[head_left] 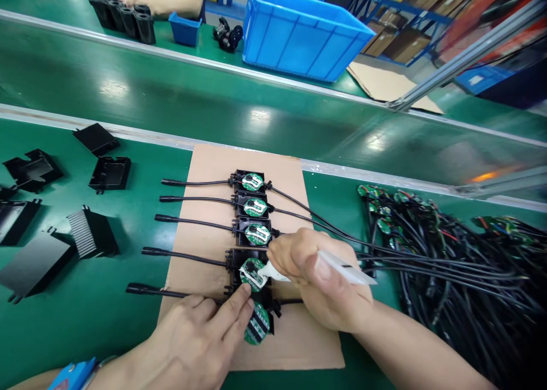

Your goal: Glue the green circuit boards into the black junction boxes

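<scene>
A row of black plastic housings with round green circuit boards (257, 234) runs down a cardboard sheet (294, 350). The farther boards carry a looped white bead of paste. My right hand (320, 276) is closed around a white squeeze tube (276, 271), its nozzle touching a nearer board (249, 267) that has white paste on it. My left hand (200, 327) rests over the near end, index and middle fingers stretched out; the index tip touches that board's lower edge. Beside those fingertips, the nearest board (258, 324) shows dark stripes and no white paste. My left thumb is hidden.
Black cables (196, 219) stick out both sides of the housings. At right lies a heap of cabled boards (427, 253); at left, loose black cases (109, 173) and a finned case (92, 230). Beyond the green divider are a blue bin (299, 37) and another person's arms (171, 5).
</scene>
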